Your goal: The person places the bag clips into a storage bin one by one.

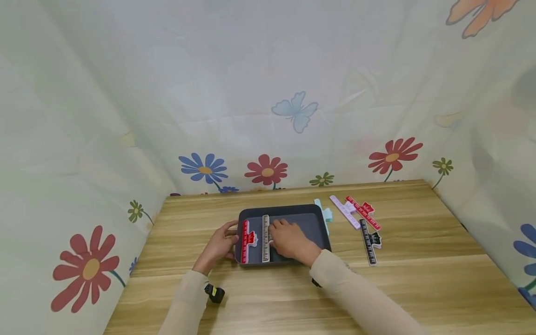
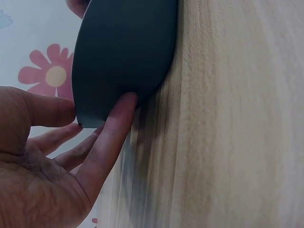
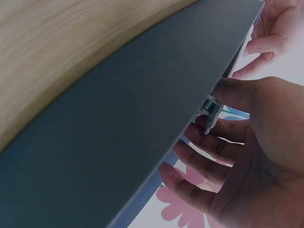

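Note:
A dark grey tray (image 1: pixel 298 222) lies on the table, and my left hand (image 1: pixel 218 243) grips its left edge. In the left wrist view, thumb and fingers meet the tray's outer wall (image 2: pixel 126 52) at a corner. Inside the tray, a red keyboard-print clip (image 1: pixel 245 244) lies along the left side. To its right is a cream clip (image 1: pixel 265 239) with black keyboard print, which my right hand (image 1: pixel 288 239) holds by its handle. The right wrist view shows the metal spring handle (image 3: pixel 210 113) between thumb and forefinger; the tray wall hides the rest.
Right of the tray lie a mint clip (image 1: pixel 326 214) touching its edge, a lilac clip (image 1: pixel 345 212), another red clip (image 1: pixel 362 213) and a black clip (image 1: pixel 368 243). A flower-printed curtain (image 1: pixel 293 153) stands behind the wooden table (image 1: pixel 268 298).

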### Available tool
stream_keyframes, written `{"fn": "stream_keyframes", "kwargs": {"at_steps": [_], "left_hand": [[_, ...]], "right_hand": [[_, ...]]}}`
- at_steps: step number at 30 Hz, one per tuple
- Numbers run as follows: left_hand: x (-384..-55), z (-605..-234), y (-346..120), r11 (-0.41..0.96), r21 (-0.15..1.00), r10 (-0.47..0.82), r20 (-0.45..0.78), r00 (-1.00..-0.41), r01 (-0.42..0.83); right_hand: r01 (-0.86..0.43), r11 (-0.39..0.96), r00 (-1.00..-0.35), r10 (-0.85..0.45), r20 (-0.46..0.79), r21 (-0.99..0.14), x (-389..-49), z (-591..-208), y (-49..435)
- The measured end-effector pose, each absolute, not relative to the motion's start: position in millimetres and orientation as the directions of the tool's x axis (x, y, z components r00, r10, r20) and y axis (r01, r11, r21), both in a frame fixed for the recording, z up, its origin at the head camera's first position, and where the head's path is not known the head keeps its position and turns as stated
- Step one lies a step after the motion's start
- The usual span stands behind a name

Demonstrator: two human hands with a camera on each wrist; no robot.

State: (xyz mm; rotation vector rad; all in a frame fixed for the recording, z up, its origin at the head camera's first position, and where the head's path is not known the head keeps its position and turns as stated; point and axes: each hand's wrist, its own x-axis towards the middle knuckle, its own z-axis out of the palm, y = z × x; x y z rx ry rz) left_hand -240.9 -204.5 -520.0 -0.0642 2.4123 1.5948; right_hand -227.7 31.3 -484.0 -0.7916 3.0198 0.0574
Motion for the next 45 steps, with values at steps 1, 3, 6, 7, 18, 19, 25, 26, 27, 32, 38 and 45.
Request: {"fn": "stream_keyframes", "kwargs": {"at_steps": [1,3,6,7,18,19,25,26,27,32,38,45], "left_hand": [[-241,-520,-205,0.401,0.899,0.1,-0.231,-0.968,-0.173],[-240,-520,-205,0.401,0.899,0.101,-0.236,-0.967,-0.178],[-240,-520,-204,0.401,0.898,0.099,-0.241,-0.966,-0.183],[-241,-519,-204,0.401,0.898,0.099,-0.242,-0.965,-0.183],[-240,-516,-200,0.403,0.898,0.1,-0.237,-0.966,-0.178],[-240,-517,-200,0.401,0.899,0.102,-0.235,-0.967,-0.176],[-243,-520,-201,0.4,0.897,0.092,-0.241,-0.966,-0.186],[-243,-520,-202,0.402,0.897,0.091,-0.241,-0.966,-0.185],[-244,-521,-202,0.405,0.896,0.089,-0.239,-0.967,-0.184],[-245,-521,-203,0.407,0.894,0.082,-0.242,-0.967,-0.189],[-244,-521,-203,0.398,0.897,0.085,-0.244,-0.966,-0.191],[-241,-521,-204,0.385,0.905,0.097,-0.233,-0.968,-0.18]], "right_hand": [[-0.49,0.871,-0.872,-0.489,-0.03,0.034,-228,-485,30],[-0.489,0.871,-0.872,-0.488,-0.027,0.038,-228,-486,28],[-0.478,0.877,-0.878,-0.478,-0.019,0.049,-230,-489,24],[-0.475,0.878,-0.88,-0.475,-0.014,0.055,-231,-490,23],[-0.472,0.879,-0.881,-0.469,-0.058,0.067,-236,-498,8],[-0.468,0.881,-0.883,-0.465,-0.061,0.068,-236,-499,8],[-0.462,0.885,-0.886,-0.458,-0.079,0.053,-234,-501,2],[-0.462,0.886,-0.886,-0.457,-0.081,0.05,-235,-501,0],[-0.461,0.886,-0.886,-0.456,-0.079,0.05,-235,-501,-1],[-0.452,0.891,-0.89,-0.448,-0.088,0.039,-237,-501,-7],[-0.453,0.891,-0.887,-0.447,-0.114,0.031,-239,-498,-9],[-0.438,0.899,-0.895,-0.434,-0.106,0.019,-233,-495,-7]]}}
